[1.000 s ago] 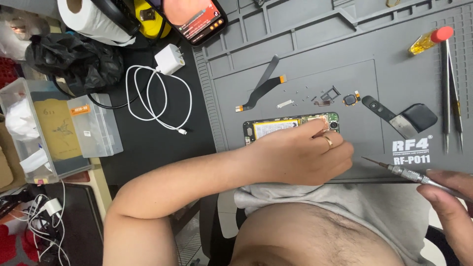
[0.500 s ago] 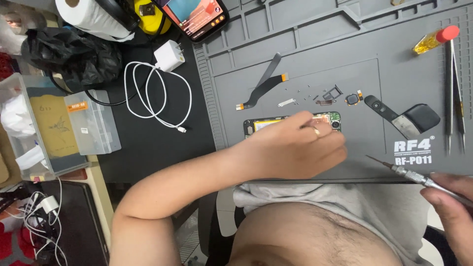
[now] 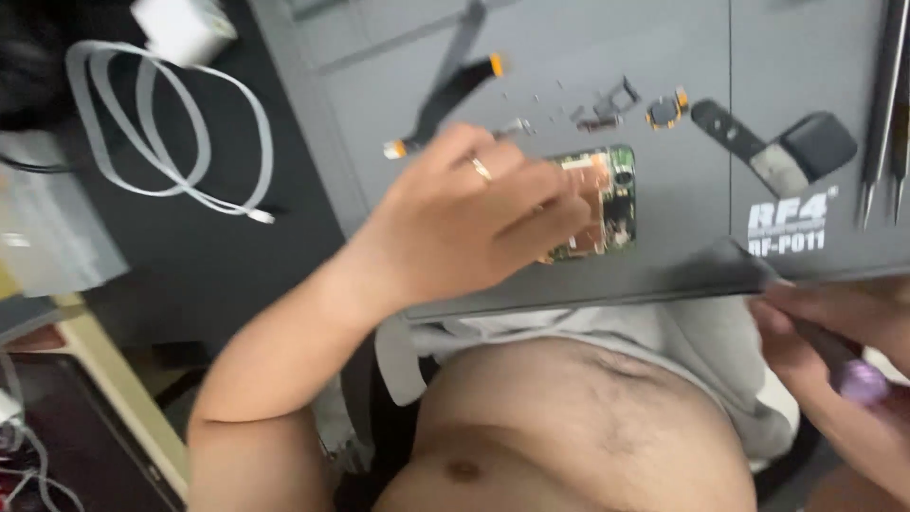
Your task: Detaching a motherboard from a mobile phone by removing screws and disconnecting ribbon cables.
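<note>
Left hand [image 3: 474,228], fingers curled, rests on an opened phone [image 3: 597,204] at frame centre, pinning it flat on the grey work mat [image 3: 682,265] so the exposed board stays steady. Right hand [image 3: 834,327], lower right, closes round a purple-capped tool [image 3: 844,365], probably a screwdriver, though blur hides its tip. Loose small parts [image 3: 616,100] and a flex ribbon [image 3: 450,90] lie above the phone, tweezers [image 3: 882,104] upper right, white cable [image 3: 171,133] upper left.
</note>
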